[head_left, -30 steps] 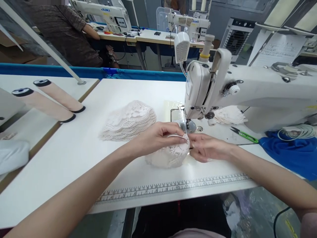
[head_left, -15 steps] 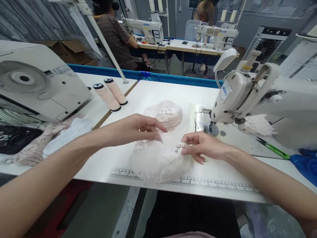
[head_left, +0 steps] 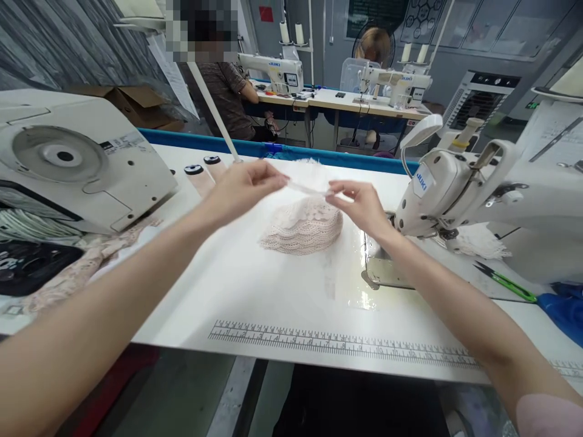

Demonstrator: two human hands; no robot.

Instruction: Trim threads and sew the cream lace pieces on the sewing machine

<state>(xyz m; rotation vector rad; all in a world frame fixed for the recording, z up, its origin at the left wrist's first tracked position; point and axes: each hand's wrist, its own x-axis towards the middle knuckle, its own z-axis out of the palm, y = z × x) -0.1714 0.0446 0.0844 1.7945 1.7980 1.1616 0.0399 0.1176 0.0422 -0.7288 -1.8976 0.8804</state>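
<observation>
My left hand [head_left: 243,187] and my right hand [head_left: 356,203] are raised above the white table [head_left: 218,291]. Between them they pinch a piece of white lace [head_left: 306,179], which is stretched flat in the air. Directly under it a stack of pale pink lace pieces [head_left: 303,226] lies on the table. The white Juki sewing machine [head_left: 460,188] stands just right of my right hand, its needle area partly hidden by my right wrist.
Another grey machine [head_left: 77,164] and two pink thread cones [head_left: 203,173] are at the left. More lace [head_left: 478,243], green snips [head_left: 507,284] and blue cloth [head_left: 562,306] lie at the right. A ruler strip [head_left: 341,343] runs along the front edge. A person sits at a far table.
Both hands lifted the lace piece from beside the needle and raised it above the stack, spreading it between them. The camera view tilted up and left.
</observation>
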